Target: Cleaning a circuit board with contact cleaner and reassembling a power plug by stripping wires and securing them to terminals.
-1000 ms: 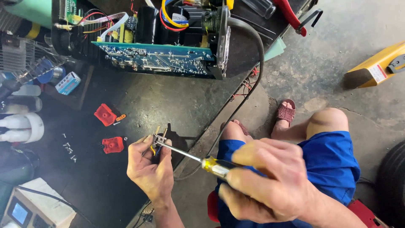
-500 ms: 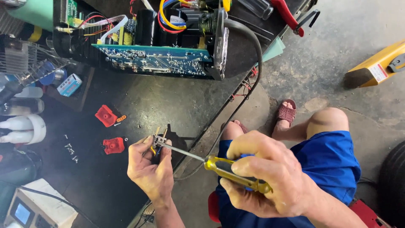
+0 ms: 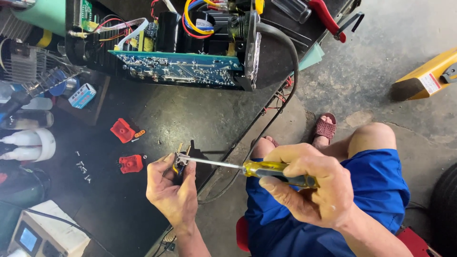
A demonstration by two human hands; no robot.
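Observation:
My left hand (image 3: 172,192) grips a small black electrical part (image 3: 180,162) with two brass prongs sticking up, held over the dark workbench (image 3: 190,119). In my right hand (image 3: 312,188) is a screwdriver (image 3: 266,169) with a clear yellow handle. Its thin metal shaft points left, and the tip rests on the part between my left thumb and fingers. Two red plastic pieces (image 3: 123,130) (image 3: 131,163) lie on the bench just left of my left hand.
An opened electronic unit with a blue circuit board (image 3: 176,69) and coloured wires stands at the back of the bench. White bottles (image 3: 24,143) line the left edge, a white meter (image 3: 38,235) sits bottom left. A black cable (image 3: 281,90) hangs off the bench. A yellow case (image 3: 428,76) lies on the floor.
My right hand has slid slightly down the screwdriver handle and turned it; the tip stays on the part. My left hand has barely moved.

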